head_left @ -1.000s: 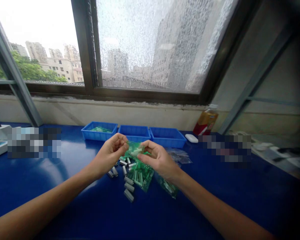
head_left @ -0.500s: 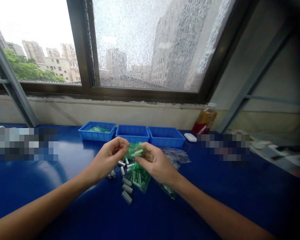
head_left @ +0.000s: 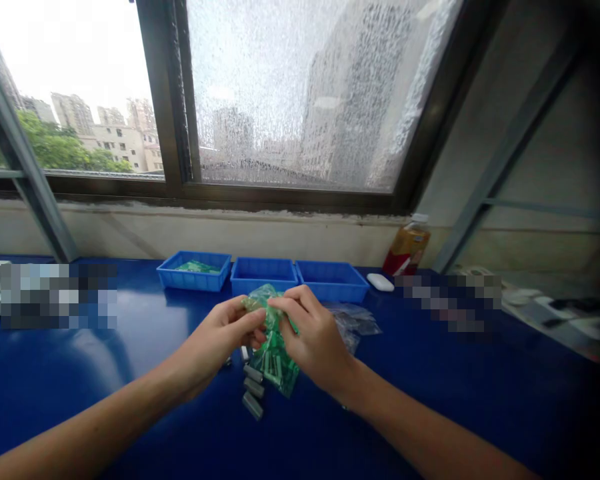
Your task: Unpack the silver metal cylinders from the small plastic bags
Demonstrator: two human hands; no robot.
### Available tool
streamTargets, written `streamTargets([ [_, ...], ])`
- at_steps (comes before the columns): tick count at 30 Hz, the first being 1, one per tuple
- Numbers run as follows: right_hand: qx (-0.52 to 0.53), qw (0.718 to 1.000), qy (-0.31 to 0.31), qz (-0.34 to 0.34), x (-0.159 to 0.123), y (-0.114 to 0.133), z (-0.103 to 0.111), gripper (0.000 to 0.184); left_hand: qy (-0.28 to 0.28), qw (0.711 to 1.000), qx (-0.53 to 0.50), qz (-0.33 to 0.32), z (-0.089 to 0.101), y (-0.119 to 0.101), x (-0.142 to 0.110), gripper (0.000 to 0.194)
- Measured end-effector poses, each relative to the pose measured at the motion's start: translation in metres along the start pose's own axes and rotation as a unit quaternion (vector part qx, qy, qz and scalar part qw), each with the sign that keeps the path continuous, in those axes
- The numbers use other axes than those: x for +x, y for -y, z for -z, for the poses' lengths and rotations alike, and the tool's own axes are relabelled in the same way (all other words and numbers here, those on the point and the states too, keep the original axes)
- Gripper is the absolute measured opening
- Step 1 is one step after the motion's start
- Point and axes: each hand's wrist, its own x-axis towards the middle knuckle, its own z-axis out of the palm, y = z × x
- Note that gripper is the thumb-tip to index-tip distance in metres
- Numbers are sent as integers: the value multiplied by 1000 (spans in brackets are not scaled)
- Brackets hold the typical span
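Over the middle of the table, my left hand is closed, thumb against fingers, on a crumpled green plastic bag. My right hand pinches the same bag from the other side, its fingertips almost touching the left thumb. Just below the hands lies another green see-through bag with pale strip-like pieces inside; where the two bags separate is partly hidden. Several small grey blocks lie on the table to the left of that bag. The fingers cover some of the held bag's contents.
Along the back stand a left blue bin with green pieces inside, a middle blue bin and a right blue bin. Clear plastic bags lie right of my hands. Farther back are a white rounded object and a drink bottle.
My right hand has rolled over the bag and its fingertips have come closer to my left hand. The white piece seen between the hands no longer shows. The view has tilted slightly upward.
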Motion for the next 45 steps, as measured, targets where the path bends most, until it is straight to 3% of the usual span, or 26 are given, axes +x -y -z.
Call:
streamTargets([
  [4, 28, 999, 9, -29, 3, 2, 3, 23, -48, 996, 61, -35, 6, -4, 2, 20],
  [8, 122, 981, 41, -149, 7, 2, 9, 16, -70, 991, 100, -55, 10, -6, 4, 18],
  [10, 227, 944, 50, -234, 9, 2, 10, 15, -74, 989, 116, -61, 11, -7, 4, 18],
  [14, 405, 836, 66, -365, 12, 2, 9, 25, -61, 987, 138, -50, 11, -9, 2, 21],
  [16, 417, 823, 98, -374, 12, 2, 8, 20, -60, 986, 144, -57, 11, -10, 1, 22],
  [22, 383, 847, 80, -360, 12, 4, 11, 19, -32, 984, 167, -47, 11, -5, 2, 27],
  [27, 404, 836, 91, -359, 11, 5, 9, 10, -26, 985, 161, -52, 14, -5, 3, 23],
  [32, 412, 831, 77, -364, 10, 4, 6, 14, -33, 987, 145, -58, 17, -9, 4, 20],
  [36, 425, 829, 77, -356, 9, 5, 5, 22, -24, 983, 155, -99, 18, -2, 5, 44],
  [40, 393, 847, 89, -346, 9, 9, 6, 14, -49, 964, 213, -152, 17, 9, 6, 75],
  [42, 374, 859, 90, -336, 9, 11, 7, 9, -52, 952, 247, -172, 17, 11, 5, 68],
  [45, 349, 875, 94, -321, 9, 12, 9, 9, -33, 947, 268, -173, 17, 9, 5, 39],
])
